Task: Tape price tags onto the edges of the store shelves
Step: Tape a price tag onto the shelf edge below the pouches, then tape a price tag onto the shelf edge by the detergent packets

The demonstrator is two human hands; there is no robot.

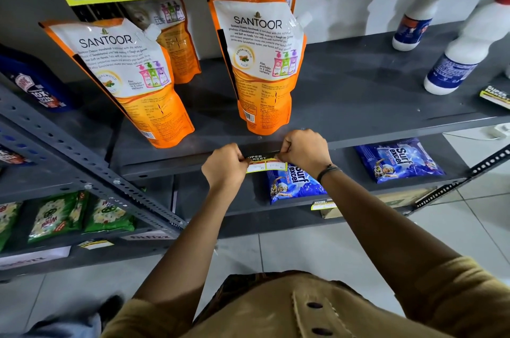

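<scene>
A yellow price tag point(265, 164) with a black "SUPER MARKET" header and two white boxes lies against the front edge of the grey shelf point(176, 165). My left hand point(225, 165) pinches its left end and my right hand point(305, 151) pinches its upper right corner, both with fingers curled. Whether there is tape under the fingers cannot be told. The tag sits just below an orange Santoor pouch point(262, 61) standing on that shelf.
A second Santoor pouch point(124, 81) leans at the left, white bottles point(466, 45) stand at the right. Another tag point(495, 96) lies on the shelf's right end. Blue Surf Excel packets point(398, 159) lie on the shelf below, green packets point(60, 216) lower left. A slotted upright point(82, 161) crosses at the left.
</scene>
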